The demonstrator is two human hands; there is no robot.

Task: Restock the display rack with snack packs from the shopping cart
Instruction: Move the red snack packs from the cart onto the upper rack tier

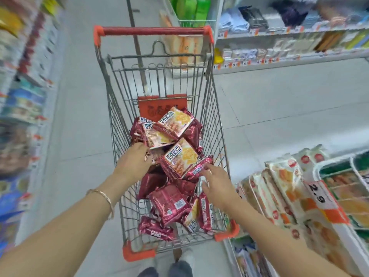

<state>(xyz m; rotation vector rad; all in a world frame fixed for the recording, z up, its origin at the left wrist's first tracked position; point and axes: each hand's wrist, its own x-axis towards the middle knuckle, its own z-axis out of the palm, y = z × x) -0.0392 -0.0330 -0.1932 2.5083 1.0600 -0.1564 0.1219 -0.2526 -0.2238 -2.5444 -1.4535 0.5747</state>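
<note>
A wire shopping cart [117,124] with red corner guards stands in the aisle in front of me. It holds several maroon snack packs [169,202], some showing a yellow cracker picture. My left hand [134,159] reaches into the cart from the left. Its fingers curl round the edge of one snack pack [157,136] in the pile. My right hand [216,183] is at the cart's right side with fingers spread, its fingertips touching a picture-side pack [180,158]. The display rack [319,168] is at the lower right.
The rack holds white and orange packs [279,188] and a 2.9 price tag [317,194]. Shelves of goods line the left side [24,96] and the far right [289,56]. A green-filled wire basket [191,13] sits beyond the cart. Grey floor tiles [279,108] lie between the cart and the shelves.
</note>
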